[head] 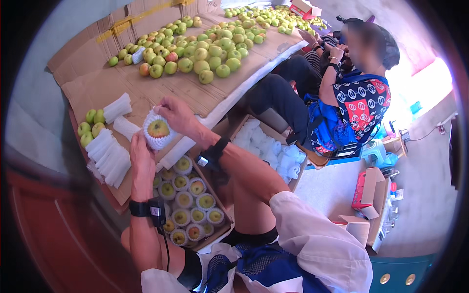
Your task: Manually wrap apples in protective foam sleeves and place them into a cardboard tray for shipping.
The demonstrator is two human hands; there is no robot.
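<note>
An apple in a white foam net sleeve is held between my two hands above the near edge of the cardboard-covered table. My left hand supports it from the lower left. The fingers of my right hand grip the netting at its upper right. Flattened foam net sleeves lie in stacks to the left, beside several loose green apples. Below my hands stands a cardboard box of sleeved apples.
A large heap of green apples covers the table's far part. A box of white foam netting stands on the floor to the right. Beyond it sits a co-worker, with another person partly hidden behind. Cartons stand at the right.
</note>
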